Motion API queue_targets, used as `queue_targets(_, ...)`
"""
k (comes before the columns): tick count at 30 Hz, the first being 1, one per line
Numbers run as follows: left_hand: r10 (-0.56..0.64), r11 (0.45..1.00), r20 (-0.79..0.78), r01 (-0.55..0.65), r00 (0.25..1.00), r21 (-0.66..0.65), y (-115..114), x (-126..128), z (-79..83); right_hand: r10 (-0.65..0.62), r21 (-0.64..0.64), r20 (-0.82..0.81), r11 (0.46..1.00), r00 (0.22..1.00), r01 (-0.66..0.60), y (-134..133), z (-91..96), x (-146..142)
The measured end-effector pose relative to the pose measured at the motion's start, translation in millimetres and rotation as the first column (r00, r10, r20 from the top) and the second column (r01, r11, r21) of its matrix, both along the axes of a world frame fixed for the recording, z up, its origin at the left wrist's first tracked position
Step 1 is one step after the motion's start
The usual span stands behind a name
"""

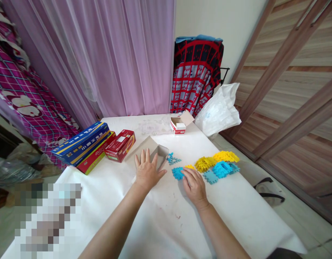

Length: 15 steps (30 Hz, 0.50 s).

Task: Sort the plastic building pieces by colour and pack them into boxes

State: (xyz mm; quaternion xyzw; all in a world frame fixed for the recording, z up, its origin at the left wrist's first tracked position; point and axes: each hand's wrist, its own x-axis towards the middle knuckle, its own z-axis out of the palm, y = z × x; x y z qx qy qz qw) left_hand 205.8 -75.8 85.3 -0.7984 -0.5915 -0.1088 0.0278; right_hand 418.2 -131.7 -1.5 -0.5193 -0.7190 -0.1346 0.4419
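My left hand lies flat with fingers stretched out on the near edge of an open grey cardboard box. My right hand rests on the white table, its fingers curled down onto a blue interlocking plastic piece, with a yellow piece just beyond the fingertips. A few small blue pieces lie beside the box. To the right sits a heap of yellow pieces and blue pieces.
A blue long box stacked on a red one and a red carton lie at the left. A small open red-and-white box and a white plastic bag sit at the far edge. A patterned cloth hangs behind.
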Motion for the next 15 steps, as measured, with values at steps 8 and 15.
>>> queue_targets(8, 0.080, 0.994, 0.036, -0.076, 0.996, -0.081, 1, -1, -2.9, 0.005, -0.032, -0.030, 0.999, 1.000, -0.006, 0, -4.5, 1)
queue_targets(15, 0.083, 0.981, 0.078, -0.068, 0.993, -0.181, 3, -5, 3.3, 0.076, -0.046, -0.009, 0.996, 0.997, -0.076, 17, 39.3, -21)
